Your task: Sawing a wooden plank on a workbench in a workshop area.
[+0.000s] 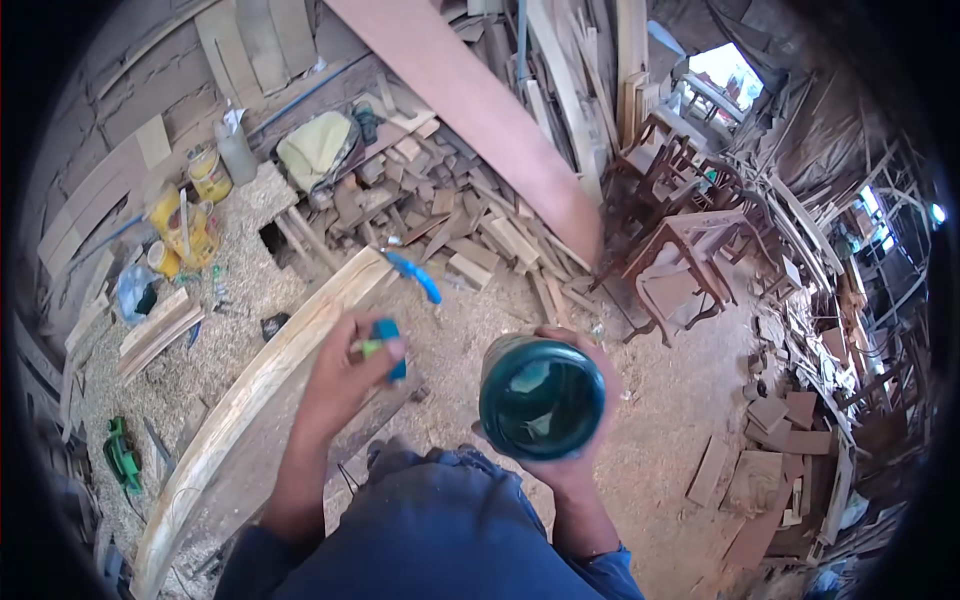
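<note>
My right hand (pixel 585 370) grips a dark green bottle (pixel 540 398), held up so that its round base faces the camera. Level with it and a little to the left, my left hand (pixel 345 375) pinches a small blue and green cap (pixel 383 338) between its fingers. Both forearms in blue sleeves come up from the lower edge, above my blue trousers (pixel 440 520). A long pale curved plank (pixel 265 375) lies on the sawdust floor just left of my left hand, with a blue-handled tool (pixel 415 275) resting near its far end.
A wide reddish board (pixel 480 110) leans across the top. Wood offcuts (pixel 450 215) are piled behind it. Yellow cans (pixel 185 225) and a plastic bottle (pixel 237 150) stand at the left, a green tool (pixel 122 458) lies lower left. Wooden chairs (pixel 690 250) and scrap boards (pixel 770 470) fill the right.
</note>
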Demonstrator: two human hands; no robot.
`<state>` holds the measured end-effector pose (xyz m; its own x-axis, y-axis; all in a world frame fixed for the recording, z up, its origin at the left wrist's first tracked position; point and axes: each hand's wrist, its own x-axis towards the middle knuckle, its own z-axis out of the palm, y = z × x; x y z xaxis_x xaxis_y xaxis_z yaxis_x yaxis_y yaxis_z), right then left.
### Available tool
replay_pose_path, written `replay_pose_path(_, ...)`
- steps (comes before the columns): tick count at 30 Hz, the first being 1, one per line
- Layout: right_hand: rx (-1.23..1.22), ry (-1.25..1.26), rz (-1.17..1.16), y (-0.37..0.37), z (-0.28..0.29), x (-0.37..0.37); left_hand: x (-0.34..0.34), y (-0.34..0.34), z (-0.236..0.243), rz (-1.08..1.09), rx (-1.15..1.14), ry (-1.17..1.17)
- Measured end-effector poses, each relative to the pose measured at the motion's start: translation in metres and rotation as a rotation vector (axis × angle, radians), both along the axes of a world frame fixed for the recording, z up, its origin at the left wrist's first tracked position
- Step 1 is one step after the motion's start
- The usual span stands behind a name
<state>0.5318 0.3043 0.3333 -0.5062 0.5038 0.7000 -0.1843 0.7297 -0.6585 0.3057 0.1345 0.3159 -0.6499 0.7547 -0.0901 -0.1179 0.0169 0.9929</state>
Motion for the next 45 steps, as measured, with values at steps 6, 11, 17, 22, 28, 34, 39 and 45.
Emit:
replay_pose_path(6,0.255,0.188,0.009,0.048,0.087,0.037,0.082,0.015,-0.063,-0.056,-0.060,0.107)
replay_pose_path(11,0.412,0.175,-0.005,0.060,0.144,0.063,0.134,0.007,-0.046,-0.097,-0.365,-0.076)
replay_pose_path(17,0.503,0.134,-0.030,0.060,0.179,0.076,0.151,0.001,-0.035,-0.002,-0.356,0.018)
replay_pose_path(22,0.558,0.126,-0.065,0.057,0.197,0.081,0.157,-0.010,-0.031,-0.007,-0.357,-0.033)
replay_pose_path(28,0.589,0.131,-0.085,0.055,0.213,0.088,0.164,-0.023,-0.037,0.021,-0.374,-0.035)
replay_pose_path(34,0.611,0.134,-0.098,0.057,0.221,0.089,0.163,-0.029,-0.039,0.074,-0.404,0.017)
replay_pose_path(39,0.622,0.140,-0.106,0.054,0.225,0.092,0.165,-0.027,-0.040,0.037,-0.391,0.003)
replay_pose_path(45,0.630,0.132,-0.114,0.052,0.228,0.094,0.163,-0.023,-0.047,-0.015,-0.346,0.124)
